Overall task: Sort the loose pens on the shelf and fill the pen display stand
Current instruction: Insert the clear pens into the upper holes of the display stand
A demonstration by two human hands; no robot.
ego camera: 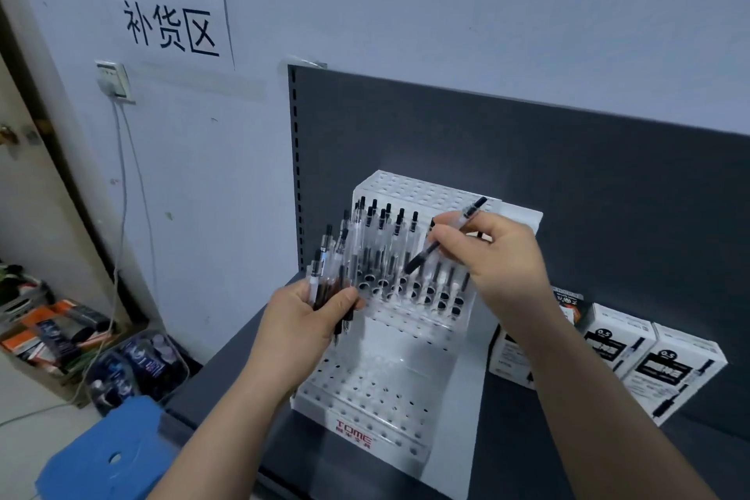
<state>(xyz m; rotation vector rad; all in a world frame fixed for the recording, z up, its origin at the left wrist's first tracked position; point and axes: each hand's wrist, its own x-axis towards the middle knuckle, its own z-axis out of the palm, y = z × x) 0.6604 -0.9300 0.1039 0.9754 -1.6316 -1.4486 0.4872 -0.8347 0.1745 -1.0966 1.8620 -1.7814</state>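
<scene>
1. The shelf [507,418] carried the pen display stand [377,361] at the middle of my view, with the boxes of pens [665,369] at the stand's 4 o'clock. The stand seemed close to the shelf's front edge, so I judged that a hard downward push on a sticking pen could skid or tip it toward me.
2. The standing pens [389,239] crowded the stand's upper tier at its 11 o'clock, while the lower tiers showed open holes. Packed that tightly, they could be knocked askew by a passing knuckle.
3. The left hand [308,321] was closed round a fanned bundle of pens [328,268] at the stand's 9 o'clock. The fan looked loose. I feared an outer pen could slip free and drop to the floor at 8 o'clock.
4. The right hand [499,252] pinched a single pen [446,239] over the upper tier at 1 o'clock. The pen was slanted, its dark end toward 7 o'clock. Going in at that slant, I reckoned it could miss its hole and jam against a neighbour.
</scene>
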